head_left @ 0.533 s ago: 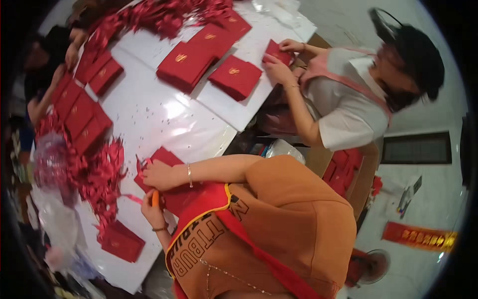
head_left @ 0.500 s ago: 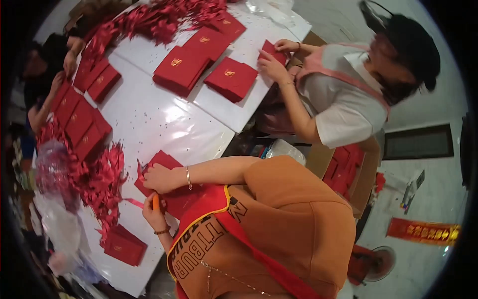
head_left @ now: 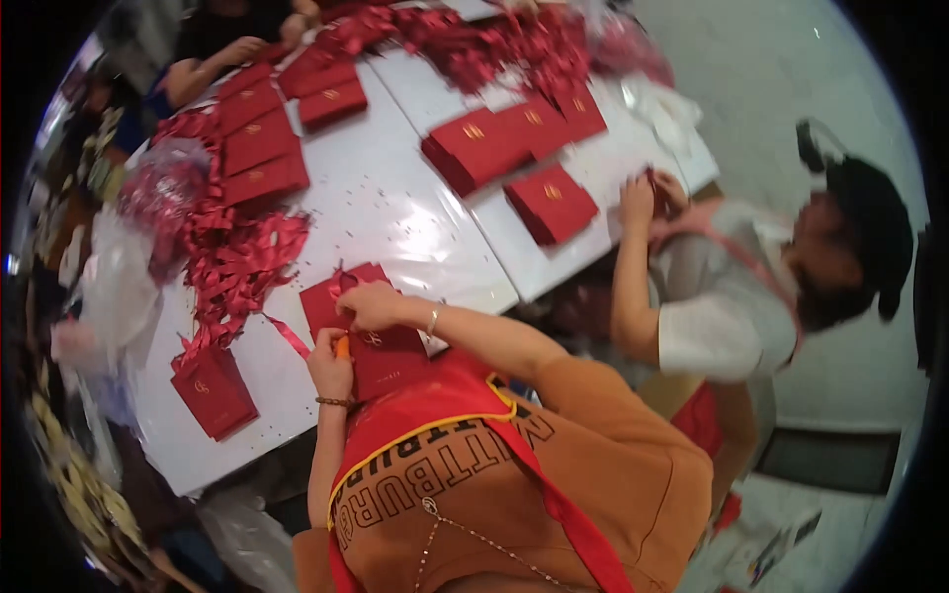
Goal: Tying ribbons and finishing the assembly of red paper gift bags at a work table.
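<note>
A red gift bag point(head_left: 388, 351) with a gold emblem lies flat at the table's near edge, against my red apron. My right hand point(head_left: 374, 304) rests on its upper part, fingers pinched on a loop of red ribbon point(head_left: 343, 281). Beside the bag's left edge my left hand point(head_left: 331, 364) is closed around a small orange piece point(head_left: 343, 347); its kind cannot be made out. A loose ribbon strip point(head_left: 287, 336) runs from near my left hand toward a heap of red ribbons point(head_left: 242, 267).
Several red bags point(head_left: 213, 393) lie at the left; stacks of bags point(head_left: 479, 148) stand farther off. A plastic-wrapped bundle point(head_left: 163, 188) lies at the left edge. One co-worker point(head_left: 727, 277) works at the right, another point(head_left: 232, 49) at the far left. Dark bits dot the white table point(head_left: 395, 217).
The view has swung, so the table sits turned and more of its far side shows. Both my hands stay at the same bag, the right one still at the ribbon.
</note>
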A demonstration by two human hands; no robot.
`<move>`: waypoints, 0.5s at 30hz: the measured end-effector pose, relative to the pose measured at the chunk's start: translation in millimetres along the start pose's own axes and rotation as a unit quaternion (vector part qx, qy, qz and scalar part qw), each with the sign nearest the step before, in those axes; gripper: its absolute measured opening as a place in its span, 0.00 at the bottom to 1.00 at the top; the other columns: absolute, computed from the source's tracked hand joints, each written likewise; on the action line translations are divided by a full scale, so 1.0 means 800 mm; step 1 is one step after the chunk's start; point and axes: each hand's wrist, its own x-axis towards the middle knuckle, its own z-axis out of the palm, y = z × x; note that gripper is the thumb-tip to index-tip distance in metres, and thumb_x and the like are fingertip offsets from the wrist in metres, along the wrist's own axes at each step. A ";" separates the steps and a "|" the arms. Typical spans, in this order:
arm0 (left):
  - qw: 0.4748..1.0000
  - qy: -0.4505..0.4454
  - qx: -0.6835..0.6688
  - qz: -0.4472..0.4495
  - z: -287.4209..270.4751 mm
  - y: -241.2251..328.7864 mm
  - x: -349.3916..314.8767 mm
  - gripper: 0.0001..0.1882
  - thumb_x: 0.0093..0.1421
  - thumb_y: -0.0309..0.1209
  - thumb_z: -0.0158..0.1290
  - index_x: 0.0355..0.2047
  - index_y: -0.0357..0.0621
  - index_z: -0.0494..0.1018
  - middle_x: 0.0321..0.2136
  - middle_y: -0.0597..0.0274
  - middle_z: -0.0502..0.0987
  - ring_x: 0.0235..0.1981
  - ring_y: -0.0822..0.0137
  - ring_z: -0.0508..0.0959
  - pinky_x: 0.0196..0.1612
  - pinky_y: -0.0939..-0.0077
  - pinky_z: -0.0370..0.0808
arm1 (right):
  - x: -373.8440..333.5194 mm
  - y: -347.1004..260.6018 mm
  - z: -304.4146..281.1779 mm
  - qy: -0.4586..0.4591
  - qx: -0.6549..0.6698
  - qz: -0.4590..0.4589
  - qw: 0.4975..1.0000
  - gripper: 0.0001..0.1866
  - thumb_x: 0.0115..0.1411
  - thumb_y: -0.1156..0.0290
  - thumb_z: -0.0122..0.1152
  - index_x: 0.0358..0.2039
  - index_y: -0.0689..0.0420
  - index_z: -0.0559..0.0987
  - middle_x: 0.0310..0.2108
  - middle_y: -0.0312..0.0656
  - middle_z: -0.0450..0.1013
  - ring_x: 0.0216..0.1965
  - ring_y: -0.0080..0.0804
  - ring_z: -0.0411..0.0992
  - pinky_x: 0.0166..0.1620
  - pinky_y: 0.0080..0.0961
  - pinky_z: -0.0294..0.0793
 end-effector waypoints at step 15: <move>0.992 0.040 -0.042 -0.116 0.011 -0.019 0.006 0.05 0.54 0.24 0.49 0.32 0.38 0.72 0.18 0.63 0.73 0.15 0.76 0.70 0.18 0.82 0.66 | 0.037 0.035 -0.008 -0.174 0.226 0.005 0.958 0.16 0.52 0.76 0.56 0.43 0.66 0.72 0.33 0.38 0.73 0.35 0.21 0.68 0.40 0.18 0.67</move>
